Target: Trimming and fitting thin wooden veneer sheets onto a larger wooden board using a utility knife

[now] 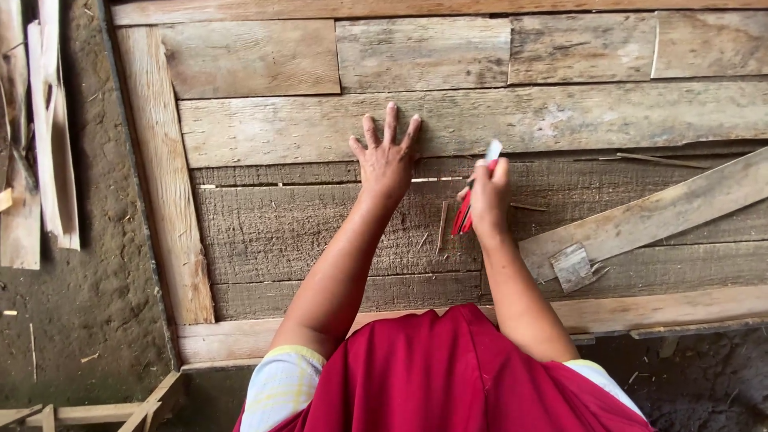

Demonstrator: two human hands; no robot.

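Your left hand (387,160) lies flat, fingers spread, on the plank panel (320,128), gripping nothing. Your right hand (490,196) clasps a red-handled tool (466,210) just above the boards; its pale tip (494,150) pokes out, but your fingers hide what kind it is

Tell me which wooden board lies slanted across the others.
The long pale wooden board at the right; it runs diagonally over the horizontal grey planks, beside the right hand.

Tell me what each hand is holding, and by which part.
The right hand grips a red-handled tool, pliers or cutters by the look, around the handles. The left hand holds nothing; it lies flat, fingers spread, on a wooden plank.
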